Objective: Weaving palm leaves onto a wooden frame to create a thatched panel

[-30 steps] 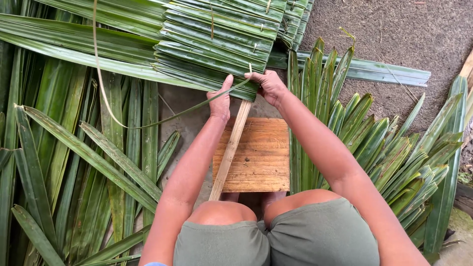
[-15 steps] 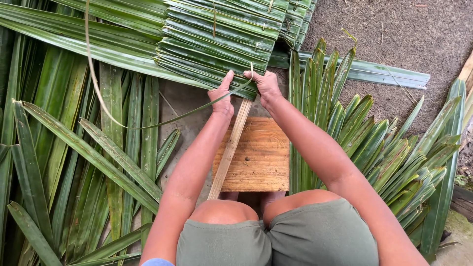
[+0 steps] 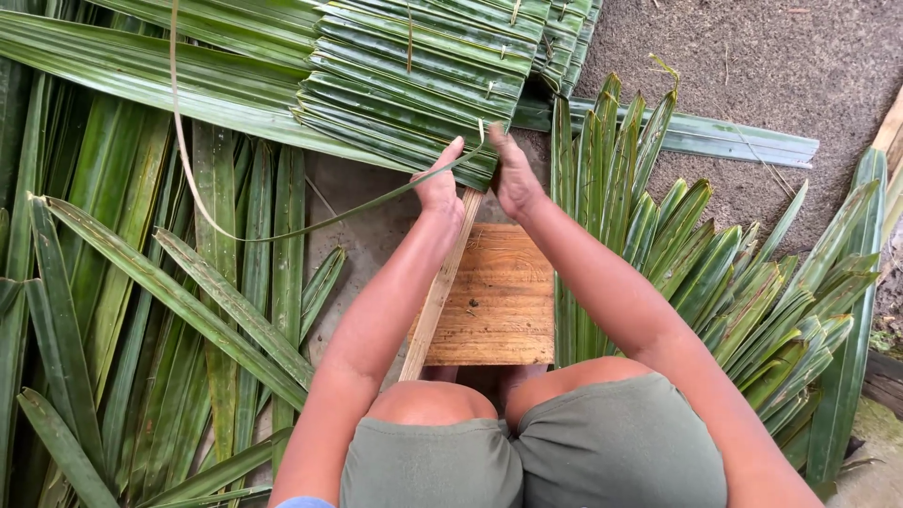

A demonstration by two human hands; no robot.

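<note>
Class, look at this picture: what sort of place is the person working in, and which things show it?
Probably an outdoor yard used for thatch work: bare dirt ground, loose palm leaves spread about, and a stitched leaf panel on a wooden slat at both hands.

Green ribbed palm leaves (image 3: 414, 85); tan grained wooden board (image 3: 499, 301); grey-green shorts (image 3: 564, 452).

both arms stretch straight out from the bottom of the frame toward the upper middle, forearms angling in so the wrists nearly meet. left hand (image 3: 440, 188) has its thumb sticking up, fingers curled under. right hand (image 3: 514, 174) sits just beside it, fingers bent down and gripping. bare knees show at the bottom centre.
</note>
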